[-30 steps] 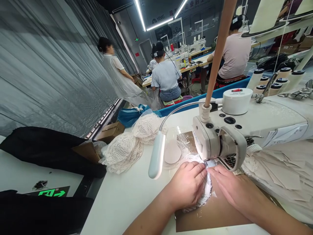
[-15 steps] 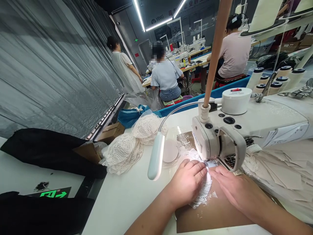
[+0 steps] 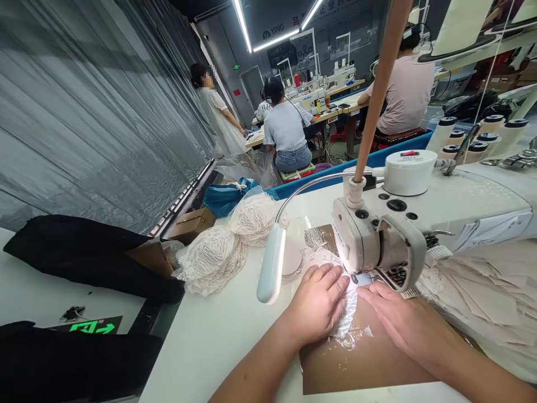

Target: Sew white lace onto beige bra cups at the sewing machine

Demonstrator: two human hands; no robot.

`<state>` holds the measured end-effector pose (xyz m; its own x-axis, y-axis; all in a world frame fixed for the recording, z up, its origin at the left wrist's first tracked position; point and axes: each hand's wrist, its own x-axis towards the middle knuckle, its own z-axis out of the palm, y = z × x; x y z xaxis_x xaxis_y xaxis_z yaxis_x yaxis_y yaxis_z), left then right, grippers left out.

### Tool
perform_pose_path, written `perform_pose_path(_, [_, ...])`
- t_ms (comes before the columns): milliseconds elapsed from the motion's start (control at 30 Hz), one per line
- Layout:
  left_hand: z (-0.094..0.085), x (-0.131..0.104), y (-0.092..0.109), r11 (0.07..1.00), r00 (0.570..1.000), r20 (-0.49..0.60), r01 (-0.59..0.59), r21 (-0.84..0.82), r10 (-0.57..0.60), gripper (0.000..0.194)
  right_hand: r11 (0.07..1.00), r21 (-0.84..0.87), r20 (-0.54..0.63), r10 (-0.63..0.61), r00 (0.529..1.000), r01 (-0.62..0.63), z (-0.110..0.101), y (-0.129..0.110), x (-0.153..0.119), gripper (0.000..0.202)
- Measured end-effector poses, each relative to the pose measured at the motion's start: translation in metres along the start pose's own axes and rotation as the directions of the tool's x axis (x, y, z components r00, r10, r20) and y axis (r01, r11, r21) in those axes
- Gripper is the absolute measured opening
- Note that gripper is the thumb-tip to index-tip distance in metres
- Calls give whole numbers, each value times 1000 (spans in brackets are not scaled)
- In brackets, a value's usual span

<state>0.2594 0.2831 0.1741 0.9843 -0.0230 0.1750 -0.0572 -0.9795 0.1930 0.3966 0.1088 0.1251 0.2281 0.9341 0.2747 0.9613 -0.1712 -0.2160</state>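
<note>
A white lace piece lies on the brown plate beneath the head of a sewing machine. My left hand rests flat on the lace, its fingers stretched toward the needle area and slightly apart. To the right of the needle, my right hand lies low on the plate, fingers extended, fingertips close to the lace edge. Whether those fingertips touch the lace is hard to tell. The needle itself is mostly hidden.
Stacked lace cups sit left of the lamp. Cut fabric pieces are heaped at the right, below the machine arm. Thread cones stand behind. Seated people and a standing person are farther back.
The lace has moved up toward the needle, and less of it shows below my left hand. My left hand's fingers have spread a little. The view has shifted slightly.
</note>
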Motion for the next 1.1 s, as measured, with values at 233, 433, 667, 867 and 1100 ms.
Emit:
perform_pose_path(233, [-14, -12, 5, 990, 1000, -2, -9, -142, 9, 44, 997, 70, 33, -11, 999, 8, -1, 6, -4, 52])
perform_pose_path(433, [-8, -11, 9, 994, 995, 46, 91, -55, -88, 20, 995, 100, 28, -2, 1000, -1, -11, 1, -2, 43])
perform_pose_path(667, [-9, -8, -2, 984, 996, 77, 60, -165, -48, 25, 991, 133, -10, -8, 1000, 9, -18, -3, 1, 41])
perform_pose_path(867, [-13, -3, -6, 979, 990, 128, 76, -189, -52, 31, 984, 155, -20, -83, 996, 85, -19, -4, 2, 47])
perform_pose_path(1100, [-24, -8, -4, 969, 976, 212, 92, -231, -42, 17, 984, 125, 33, -130, 991, 125, -21, -6, 6, 42])
